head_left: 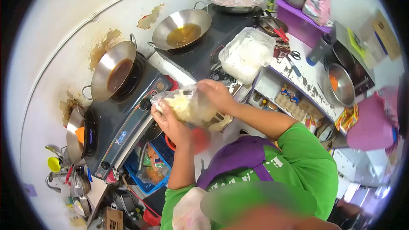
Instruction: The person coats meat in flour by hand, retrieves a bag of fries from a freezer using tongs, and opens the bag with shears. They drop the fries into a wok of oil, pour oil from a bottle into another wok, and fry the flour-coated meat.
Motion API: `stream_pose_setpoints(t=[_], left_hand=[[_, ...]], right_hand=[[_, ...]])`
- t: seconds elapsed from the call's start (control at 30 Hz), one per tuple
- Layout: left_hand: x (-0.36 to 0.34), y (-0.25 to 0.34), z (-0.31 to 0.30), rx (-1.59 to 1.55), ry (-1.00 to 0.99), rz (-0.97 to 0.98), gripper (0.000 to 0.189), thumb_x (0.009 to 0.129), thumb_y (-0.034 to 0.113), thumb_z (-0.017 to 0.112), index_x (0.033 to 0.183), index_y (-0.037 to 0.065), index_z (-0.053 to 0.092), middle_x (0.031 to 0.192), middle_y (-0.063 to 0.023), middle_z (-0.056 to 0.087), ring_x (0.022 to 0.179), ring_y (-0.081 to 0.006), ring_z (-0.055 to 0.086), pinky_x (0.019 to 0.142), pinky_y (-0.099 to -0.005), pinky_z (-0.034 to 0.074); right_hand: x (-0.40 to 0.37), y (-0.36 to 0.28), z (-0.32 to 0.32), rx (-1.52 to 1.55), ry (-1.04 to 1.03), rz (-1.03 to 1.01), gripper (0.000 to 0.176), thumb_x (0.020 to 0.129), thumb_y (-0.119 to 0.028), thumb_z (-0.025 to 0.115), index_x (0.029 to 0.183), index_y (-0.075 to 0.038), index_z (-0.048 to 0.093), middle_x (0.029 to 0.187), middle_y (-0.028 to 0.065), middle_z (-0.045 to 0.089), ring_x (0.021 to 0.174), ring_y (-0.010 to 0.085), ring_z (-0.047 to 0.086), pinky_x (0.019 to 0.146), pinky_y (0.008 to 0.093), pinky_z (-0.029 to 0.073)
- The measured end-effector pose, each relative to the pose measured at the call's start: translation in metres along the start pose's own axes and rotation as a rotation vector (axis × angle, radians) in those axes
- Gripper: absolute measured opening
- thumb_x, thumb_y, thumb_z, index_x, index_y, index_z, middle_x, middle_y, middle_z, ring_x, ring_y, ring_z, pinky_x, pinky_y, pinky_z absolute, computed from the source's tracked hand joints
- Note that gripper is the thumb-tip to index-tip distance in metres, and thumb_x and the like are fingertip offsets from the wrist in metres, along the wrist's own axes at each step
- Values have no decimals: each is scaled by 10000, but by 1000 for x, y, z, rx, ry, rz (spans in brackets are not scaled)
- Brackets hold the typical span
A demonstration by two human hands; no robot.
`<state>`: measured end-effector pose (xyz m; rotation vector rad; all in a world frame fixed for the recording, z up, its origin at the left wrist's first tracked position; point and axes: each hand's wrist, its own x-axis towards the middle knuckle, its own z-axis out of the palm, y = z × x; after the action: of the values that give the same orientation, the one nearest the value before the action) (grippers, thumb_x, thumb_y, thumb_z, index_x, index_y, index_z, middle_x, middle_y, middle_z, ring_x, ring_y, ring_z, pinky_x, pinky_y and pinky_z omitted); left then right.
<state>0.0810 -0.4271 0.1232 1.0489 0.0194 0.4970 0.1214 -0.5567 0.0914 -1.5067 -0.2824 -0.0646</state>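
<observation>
My left hand [170, 123] grips the left end of a clear plastic bag [200, 108] in front of my chest. My right hand [216, 95] has its fingers closed on the bag's upper right part. Inside the bag is a pale yellow mass [180, 103] whose kind I cannot make out. The bag hangs above the gap between the gas stove [140, 119] and the white shelf. Just beyond my right hand stands a clear plastic tub of white powder [247, 55]. Below the bag, a red object [200, 140] is blurred.
Three woks line the wall: one with yellowish oil [183, 36], one with dark oil [119, 76], another with an orange piece [80, 134]. A steel basin [236, 8] holds pale, coated-looking pieces. Scissors [295, 54] and a knife [294, 66] lie on the counter. A blue basket [147, 185] sits below.
</observation>
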Motion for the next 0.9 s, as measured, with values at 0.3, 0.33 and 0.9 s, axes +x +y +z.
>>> stream_pose_setpoints(t=[0.3, 0.33, 0.9], left_hand=[[52, -119, 9, 351, 69, 21, 119, 874, 111, 582, 900, 75, 471, 823, 30, 469, 746, -45, 436, 665, -193, 373], [53, -112, 20, 329, 68, 13, 121, 871, 107, 585, 902, 76, 471, 823, 30, 469, 744, -45, 436, 664, -193, 375], [87, -85, 8, 427, -9, -131, 126, 871, 161, 597, 914, 43, 587, 851, -27, 601, 756, -87, 539, 699, -220, 440]], right_hand=[[91, 70, -124, -482, -2, -285, 191, 860, -169, 582, 977, -19, 595, 868, 89, 608, 795, 164, 574, 755, 272, 450], [86, 46, -129, -571, 55, -374, 211, 843, -166, 602, 995, -22, 592, 875, 99, 603, 799, 174, 576, 751, 274, 452], [64, 41, -196, -784, 26, -321, 72, 774, -94, 625, 830, -51, 611, 778, 90, 589, 763, 240, 544, 688, 329, 444]])
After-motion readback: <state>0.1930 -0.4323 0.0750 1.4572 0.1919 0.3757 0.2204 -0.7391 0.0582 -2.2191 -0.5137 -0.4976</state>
